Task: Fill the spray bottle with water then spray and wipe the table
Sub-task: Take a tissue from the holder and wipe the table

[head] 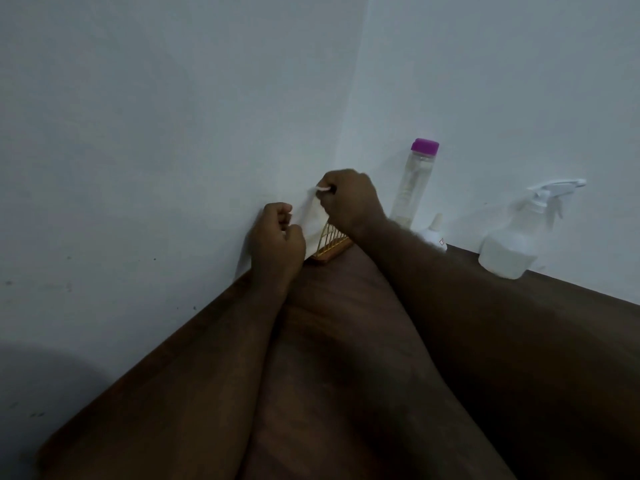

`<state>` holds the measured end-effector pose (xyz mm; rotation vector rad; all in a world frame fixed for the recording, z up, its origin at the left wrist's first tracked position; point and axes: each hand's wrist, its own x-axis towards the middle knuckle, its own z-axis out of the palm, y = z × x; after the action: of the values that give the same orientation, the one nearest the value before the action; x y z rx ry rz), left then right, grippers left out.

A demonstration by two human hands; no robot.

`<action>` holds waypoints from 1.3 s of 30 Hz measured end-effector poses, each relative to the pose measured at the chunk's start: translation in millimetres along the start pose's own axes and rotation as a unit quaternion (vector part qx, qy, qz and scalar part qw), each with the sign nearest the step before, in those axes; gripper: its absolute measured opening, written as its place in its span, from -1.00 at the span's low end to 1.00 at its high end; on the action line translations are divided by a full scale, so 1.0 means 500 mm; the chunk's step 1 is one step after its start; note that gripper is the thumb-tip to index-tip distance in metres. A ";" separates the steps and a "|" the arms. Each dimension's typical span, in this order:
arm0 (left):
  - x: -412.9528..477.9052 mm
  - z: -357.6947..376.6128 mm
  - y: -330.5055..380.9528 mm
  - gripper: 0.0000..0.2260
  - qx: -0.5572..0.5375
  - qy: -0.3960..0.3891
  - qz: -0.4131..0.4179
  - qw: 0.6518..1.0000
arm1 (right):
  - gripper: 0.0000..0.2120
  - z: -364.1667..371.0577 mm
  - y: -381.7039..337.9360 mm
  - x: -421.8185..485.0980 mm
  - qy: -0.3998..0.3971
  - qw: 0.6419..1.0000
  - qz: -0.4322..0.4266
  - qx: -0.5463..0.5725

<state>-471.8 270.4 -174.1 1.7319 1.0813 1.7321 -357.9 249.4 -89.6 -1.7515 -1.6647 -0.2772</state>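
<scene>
Your left hand [277, 237] and right hand [349, 199] pinch a white tissue [308, 216] in curled fingers above a gold wire holder [330, 242], in a corner of pale walls [173, 133]. The spray bottle [519, 233] stands right of your fingers on the dark wooden table [329, 334].

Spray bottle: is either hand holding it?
No: the spray bottle stands untouched on the table; left hand and right hand grip a tissue.
</scene>
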 end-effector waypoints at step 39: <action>-0.410 -0.233 0.333 -0.50 0.171 -0.449 0.052 0.876 | -0.65 -0.480 -0.061 -0.784 -0.004 0.950 0.313 -0.005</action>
<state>-530.1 -11.7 -157.3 2.4494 0.8657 0.5856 -374.3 -208.7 -133.9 -2.1782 -1.0304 0.0171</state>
